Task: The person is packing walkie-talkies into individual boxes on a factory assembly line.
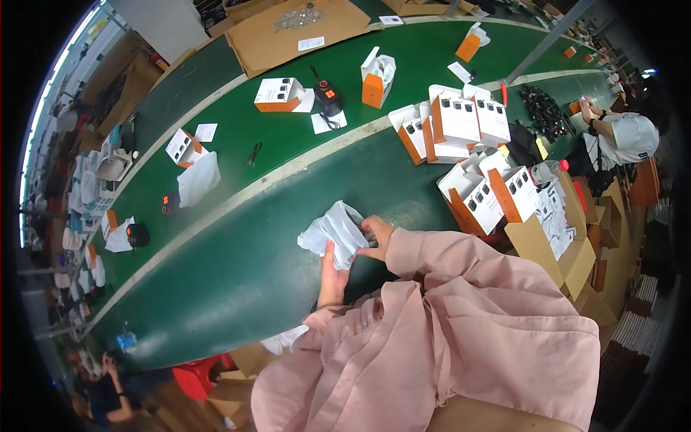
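Observation:
A crumpled white plastic bag (330, 229) is held just above the near green tabletop, in front of my body. My left hand (333, 277) grips it from below, with the thumb up against its near side. At the bag's right edge my right hand (377, 236) has its fingers curled around the plastic. Something dark shows at the bag's upper right opening; most of it is hidden, so I cannot tell its kind. Pink sleeves cover both my forearms.
White and orange boxes (455, 119) stand stacked to the right, beside an open carton (556, 248) of paper slips. Beyond a pale divider, the green belt (237, 122) carries boxes, bags and a black-orange device (329, 97). A co-worker (612, 137) sits at the far right.

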Tool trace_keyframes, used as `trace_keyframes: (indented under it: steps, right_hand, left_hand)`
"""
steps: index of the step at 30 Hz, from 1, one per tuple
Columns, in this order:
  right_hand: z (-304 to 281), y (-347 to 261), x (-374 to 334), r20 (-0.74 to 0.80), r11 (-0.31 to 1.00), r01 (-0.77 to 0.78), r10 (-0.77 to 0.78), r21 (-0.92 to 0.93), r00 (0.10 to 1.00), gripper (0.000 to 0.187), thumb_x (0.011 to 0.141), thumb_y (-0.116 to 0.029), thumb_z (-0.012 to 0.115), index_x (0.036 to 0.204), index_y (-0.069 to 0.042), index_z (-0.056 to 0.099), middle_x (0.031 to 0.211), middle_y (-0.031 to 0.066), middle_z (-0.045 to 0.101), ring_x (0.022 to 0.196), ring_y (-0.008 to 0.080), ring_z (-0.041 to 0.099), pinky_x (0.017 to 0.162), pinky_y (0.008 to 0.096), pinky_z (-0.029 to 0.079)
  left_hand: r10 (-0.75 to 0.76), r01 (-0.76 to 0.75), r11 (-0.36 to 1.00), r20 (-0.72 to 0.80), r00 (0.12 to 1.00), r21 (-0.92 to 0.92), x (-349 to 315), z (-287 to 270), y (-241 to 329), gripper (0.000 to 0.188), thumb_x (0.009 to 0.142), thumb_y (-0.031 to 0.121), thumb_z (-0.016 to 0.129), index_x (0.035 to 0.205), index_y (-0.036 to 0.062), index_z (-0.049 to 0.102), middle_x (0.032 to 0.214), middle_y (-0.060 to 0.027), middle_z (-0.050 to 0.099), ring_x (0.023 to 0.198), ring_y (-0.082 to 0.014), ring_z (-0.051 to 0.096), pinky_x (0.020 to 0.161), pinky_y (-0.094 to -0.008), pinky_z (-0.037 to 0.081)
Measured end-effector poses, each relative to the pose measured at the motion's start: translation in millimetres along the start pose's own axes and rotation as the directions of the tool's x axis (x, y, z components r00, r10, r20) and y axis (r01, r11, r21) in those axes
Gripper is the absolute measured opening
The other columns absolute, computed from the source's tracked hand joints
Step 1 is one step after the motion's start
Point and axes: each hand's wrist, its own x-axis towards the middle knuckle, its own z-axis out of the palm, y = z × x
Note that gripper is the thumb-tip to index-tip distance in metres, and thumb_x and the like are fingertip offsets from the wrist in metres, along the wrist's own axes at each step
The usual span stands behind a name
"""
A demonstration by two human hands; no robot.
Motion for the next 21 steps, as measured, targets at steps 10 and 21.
trace_keyframes:
  steps: [10, 21]
  right_hand:
    - [-13, -77, 4, -0.034, 0.864, 0.298, -0.34, -0.405, 0.94, 0.075, 0.062, -0.033, 0.078, 0.127, -0.012, 0.046, 0.133, 0.0232, 0.034, 0.122, 0.0408, 0.037, 0.097, 0.048, 0.036]
    - [5, -8, 60, 0.073, 0.668, 0.051, 0.006, -0.743, 0.997, 0.073, 0.074, -0.03, 0.069, 0.135, -0.016, 0.032, 0.131, 0.0154, 0.041, 0.113, 0.0342, 0.044, 0.093, 0.0515, 0.037]
  left_hand:
    - [0.008, 0.084, 0.971, 0.38, 0.925, -0.225, 9, -15, 9, 0.053, 0.09, 0.043, 0.049, 0.132, 0.0108, 0.041, 0.122, -0.0081, 0.054, 0.108, -0.0264, 0.054, 0.086, -0.0409, 0.049]
    - [0.407, -0.21, 0.583, -0.059, 0.912, 0.785, -54, 35, 13, 0.052, 0.084, 0.028, 0.063, 0.12, -0.002, 0.041, 0.115, -0.016, 0.045, 0.099, -0.0234, 0.047, 0.083, -0.0353, 0.04]
